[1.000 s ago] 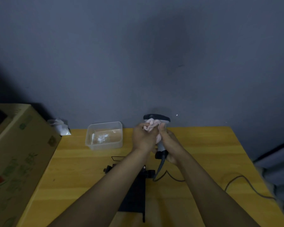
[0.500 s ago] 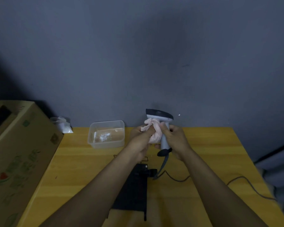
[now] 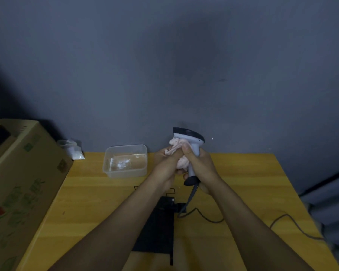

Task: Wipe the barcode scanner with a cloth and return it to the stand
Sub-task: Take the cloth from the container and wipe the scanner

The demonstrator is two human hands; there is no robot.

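Observation:
A grey barcode scanner (image 3: 192,140) with a black head is held upright above the back of the wooden table (image 3: 243,184). My right hand (image 3: 201,166) is closed around its handle. My left hand (image 3: 167,163) presses a crumpled pink cloth (image 3: 176,146) against the scanner's front, just under the head. The scanner's dark cable (image 3: 207,218) hangs from the handle and trails across the table to the right. The black stand (image 3: 159,229) lies on the table below my forearms, partly hidden by my left arm.
A clear plastic tub (image 3: 125,163) sits at the back of the table, left of my hands. A big cardboard box (image 3: 18,192) fills the left side. A small white bag (image 3: 72,149) lies behind it. A grey wall is close behind.
The scanner has risen a little and tilted so its head shows more. The cloth has shifted slightly on the scanner under my left hand. The view has drifted slightly.

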